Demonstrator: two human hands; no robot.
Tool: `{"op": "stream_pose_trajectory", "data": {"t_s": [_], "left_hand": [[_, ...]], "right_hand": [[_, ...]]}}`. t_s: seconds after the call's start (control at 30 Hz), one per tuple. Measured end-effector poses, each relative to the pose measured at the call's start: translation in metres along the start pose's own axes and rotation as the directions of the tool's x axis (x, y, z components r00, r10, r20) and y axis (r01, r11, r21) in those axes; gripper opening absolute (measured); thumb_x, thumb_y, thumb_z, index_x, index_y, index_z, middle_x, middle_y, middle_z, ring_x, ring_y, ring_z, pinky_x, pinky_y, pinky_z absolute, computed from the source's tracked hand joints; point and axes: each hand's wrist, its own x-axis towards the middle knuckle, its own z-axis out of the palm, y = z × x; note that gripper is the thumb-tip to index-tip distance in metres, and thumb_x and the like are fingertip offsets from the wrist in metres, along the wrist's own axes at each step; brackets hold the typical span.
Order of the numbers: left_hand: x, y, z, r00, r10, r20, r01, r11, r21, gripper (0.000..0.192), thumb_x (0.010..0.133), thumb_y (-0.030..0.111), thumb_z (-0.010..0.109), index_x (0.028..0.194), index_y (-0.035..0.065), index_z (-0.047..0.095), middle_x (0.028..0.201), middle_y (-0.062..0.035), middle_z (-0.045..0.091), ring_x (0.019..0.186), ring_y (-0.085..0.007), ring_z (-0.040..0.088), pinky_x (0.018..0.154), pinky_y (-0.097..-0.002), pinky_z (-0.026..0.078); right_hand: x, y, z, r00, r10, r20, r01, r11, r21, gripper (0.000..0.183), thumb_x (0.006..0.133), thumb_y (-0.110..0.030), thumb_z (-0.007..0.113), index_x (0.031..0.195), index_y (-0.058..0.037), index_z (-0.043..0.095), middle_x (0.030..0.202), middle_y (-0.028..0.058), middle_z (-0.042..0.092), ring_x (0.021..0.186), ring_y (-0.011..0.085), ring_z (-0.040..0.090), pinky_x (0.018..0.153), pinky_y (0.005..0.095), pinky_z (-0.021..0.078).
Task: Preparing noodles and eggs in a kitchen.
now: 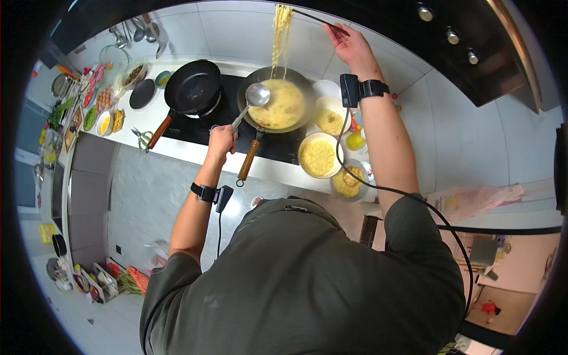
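My left hand (223,142) grips the handle of a metal ladle (257,94), whose bowl hangs over the left side of a wok (306,106). Yellowish broth (279,104) with bits in it fills much of the wok, and the wooden wok handle (249,159) points towards me. Raised high on the right, my right hand (353,46) holds dark chopsticks (317,20). From their far end a long bundle of noodles (282,35) hangs down, its lower strands reaching the far side of the wok. The wok stands on a black cooktop (230,93).
Left of the wok sits a black frying pan (193,86). Bowls of yellow crumbly food (317,158) crowd the right side beside a glass bowl (347,188). Kitchen scissors (142,138), a white bowl of yellow liquid (104,123) and eggs (104,100) lie left. A cable (395,190) trails from my right wrist.
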Motion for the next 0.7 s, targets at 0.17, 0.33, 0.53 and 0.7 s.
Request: {"op": "stream_pose_trajectory", "data": {"t_s": [0.17, 0.33, 0.53, 0.7], "left_hand": [[-0.012, -0.008, 0.027, 0.995, -0.095, -0.037, 0.092, 0.993, -0.074, 0.025, 0.091, 0.015, 0.047, 0.075, -0.0012, 0.057, 0.064, -0.0055, 0.055, 0.042, -0.0130, 0.044, 0.037, -0.0311, 0.039], [-0.011, -0.023, 0.040, 0.990, -0.110, -0.086, 0.104, 0.992, -0.069, 0.025, 0.091, 0.016, 0.047, 0.076, -0.0014, 0.057, 0.064, -0.0060, 0.054, 0.044, -0.0134, 0.044, 0.039, -0.0321, 0.040], [-0.016, -0.008, 0.062, 0.987, -0.125, -0.099, 0.111, 0.985, -0.133, 0.021, 0.092, 0.016, 0.047, 0.081, 0.0015, 0.057, 0.065, -0.0041, 0.051, 0.044, -0.0121, 0.039, 0.040, -0.0305, 0.035], [-0.045, 0.004, 0.059, 0.993, -0.103, -0.058, 0.088, 0.972, -0.217, 0.019, 0.093, 0.015, 0.049, 0.086, -0.0003, 0.057, 0.065, -0.0029, 0.051, 0.043, -0.0096, 0.036, 0.039, -0.0285, 0.032]], "right_hand": [[0.025, -0.008, -0.003, 0.998, -0.003, 0.069, -0.006, 0.991, 0.135, 0.018, 0.099, -0.004, 0.054, 0.107, 0.0113, 0.058, 0.113, 0.0232, 0.063, 0.108, 0.0361, 0.064, 0.100, 0.0488, 0.0561], [0.036, -0.001, -0.005, 0.837, -0.270, 0.476, 0.524, 0.649, -0.552, 0.022, 0.100, -0.010, 0.056, 0.116, 0.0036, 0.061, 0.115, 0.0181, 0.067, 0.106, 0.0337, 0.066, 0.096, 0.0478, 0.0577], [0.046, -0.006, -0.006, 0.889, -0.279, 0.364, 0.411, 0.836, -0.363, 0.026, 0.099, -0.019, 0.058, 0.118, -0.0010, 0.062, 0.116, 0.0163, 0.068, 0.106, 0.0344, 0.066, 0.093, 0.0482, 0.0576], [-0.021, 0.011, 0.006, 0.975, 0.183, 0.128, -0.182, 0.983, -0.021, 0.030, 0.101, -0.021, 0.055, 0.115, 0.0047, 0.059, 0.117, 0.0217, 0.065, 0.105, 0.0349, 0.065, 0.093, 0.0483, 0.0600]]}}
